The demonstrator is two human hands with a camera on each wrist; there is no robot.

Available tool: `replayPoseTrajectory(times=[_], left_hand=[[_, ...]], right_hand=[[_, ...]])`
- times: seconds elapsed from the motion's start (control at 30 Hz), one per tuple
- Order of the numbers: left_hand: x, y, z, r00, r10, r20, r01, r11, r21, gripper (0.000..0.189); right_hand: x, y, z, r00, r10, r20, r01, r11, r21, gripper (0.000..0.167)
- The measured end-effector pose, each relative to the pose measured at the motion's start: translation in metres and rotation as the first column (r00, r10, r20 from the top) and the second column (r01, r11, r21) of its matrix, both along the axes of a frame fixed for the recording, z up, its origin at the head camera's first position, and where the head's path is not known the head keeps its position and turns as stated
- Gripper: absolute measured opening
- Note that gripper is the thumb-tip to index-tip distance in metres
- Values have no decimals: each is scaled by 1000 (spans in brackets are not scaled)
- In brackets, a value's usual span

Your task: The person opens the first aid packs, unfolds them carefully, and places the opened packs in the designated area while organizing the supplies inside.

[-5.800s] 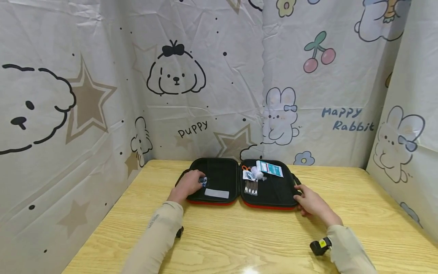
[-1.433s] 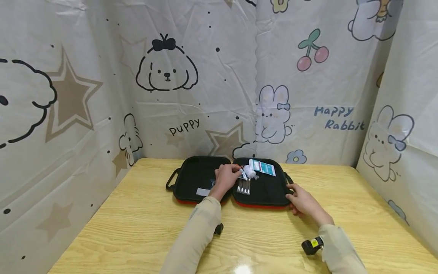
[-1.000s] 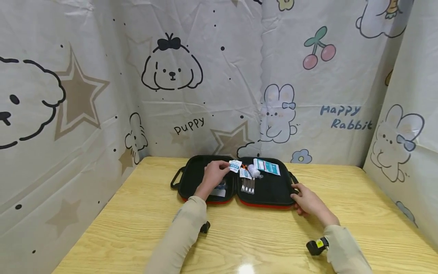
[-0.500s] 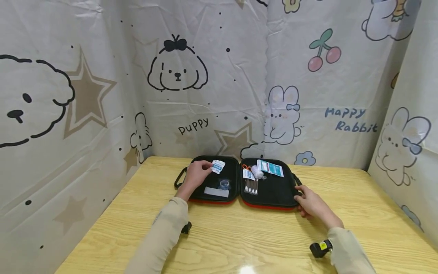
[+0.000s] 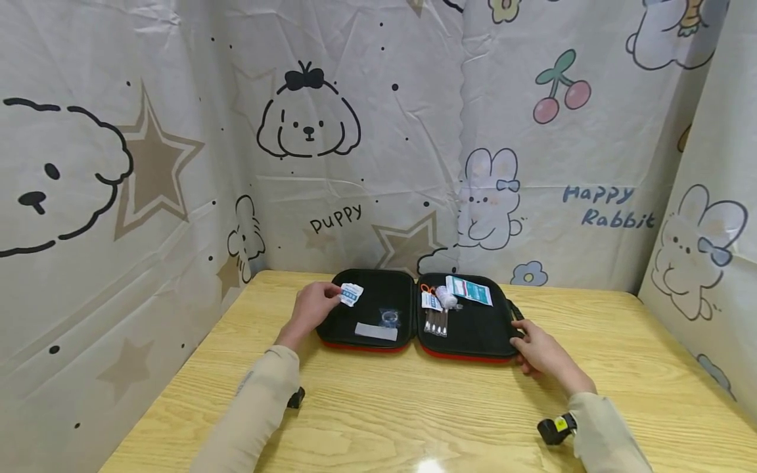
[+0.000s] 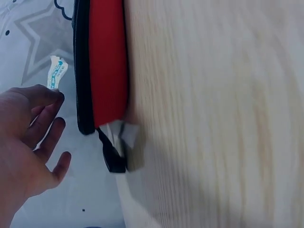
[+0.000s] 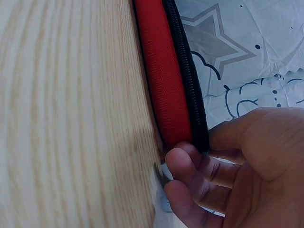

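My left hand (image 5: 310,309) pinches a small white packet with blue print (image 5: 351,294) by its edge, over the left half of an open black case with red sides (image 5: 367,349). In the left wrist view, the packet (image 6: 56,73) sticks up from thumb and forefinger beside the case's red side (image 6: 108,61). At the case's right edge, my right hand (image 5: 544,348) grips the rim near a black handle. The right wrist view has the thumb on the zipped edge (image 7: 190,80), with fingers curled below. The left half holds a grey strip (image 5: 376,331) and a clear-wrapped round item (image 5: 389,318).
In the right half lie orange-handled scissors (image 5: 427,288), a white bandage roll (image 5: 446,297), a similar white packet (image 5: 431,301), several cotton swabs (image 5: 436,322) and a teal-and-white packet (image 5: 470,290). A printed curtain (image 5: 402,184) hangs behind the wooden table (image 5: 437,407).
The left hand set the clear-wrapped item down in the left half, took a white packet from the right half and carried it left. The right hand stayed at the case's edge.
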State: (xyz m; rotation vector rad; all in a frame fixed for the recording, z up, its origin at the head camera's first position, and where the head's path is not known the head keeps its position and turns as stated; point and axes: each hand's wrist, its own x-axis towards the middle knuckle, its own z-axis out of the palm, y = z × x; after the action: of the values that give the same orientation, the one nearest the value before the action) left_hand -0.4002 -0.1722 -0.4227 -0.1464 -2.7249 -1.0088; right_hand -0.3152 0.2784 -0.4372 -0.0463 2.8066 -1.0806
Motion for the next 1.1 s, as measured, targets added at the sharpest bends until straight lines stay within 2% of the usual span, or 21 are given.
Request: replayPoseTrajectory(times=[0.13, 0.27, 0.47, 0.63, 0.73, 0.93, 1.1], left_hand=[[1, -8, -2, 1000, 11, 11, -11, 998, -58, 18], [2, -12, -4, 1000, -1, 30, 5, 991, -134, 15], [3, -10, -6, 995, -12, 96, 32, 978, -207, 15], [3, -5, -6, 995, -3, 98, 30, 963, -266, 13], [4, 0, -5, 994, -6, 107, 34, 964, -262, 13], [3, 9, -7, 985, -57, 162, 84, 982, -170, 12], [2, 20, -9, 985, -84, 149, 107, 983, -150, 18]], right_hand=[[0, 0, -1, 1000, 0, -3, 0, 1000, -1, 48], [0, 1, -1, 1000, -4, -3, 4, 1000, -1, 48], [1, 0, -1, 1000, -6, -5, 6, 1000, -6, 48], [1, 0, 1, 1000, -5, 0, 5, 1000, 5, 48], [1, 0, 2, 1000, -4, 3, 4, 1000, 5, 49], [1, 0, 1, 1000, -3, 0, 3, 1000, 3, 49], [2, 0, 1, 1000, 0, -1, 0, 1000, -5, 48]])
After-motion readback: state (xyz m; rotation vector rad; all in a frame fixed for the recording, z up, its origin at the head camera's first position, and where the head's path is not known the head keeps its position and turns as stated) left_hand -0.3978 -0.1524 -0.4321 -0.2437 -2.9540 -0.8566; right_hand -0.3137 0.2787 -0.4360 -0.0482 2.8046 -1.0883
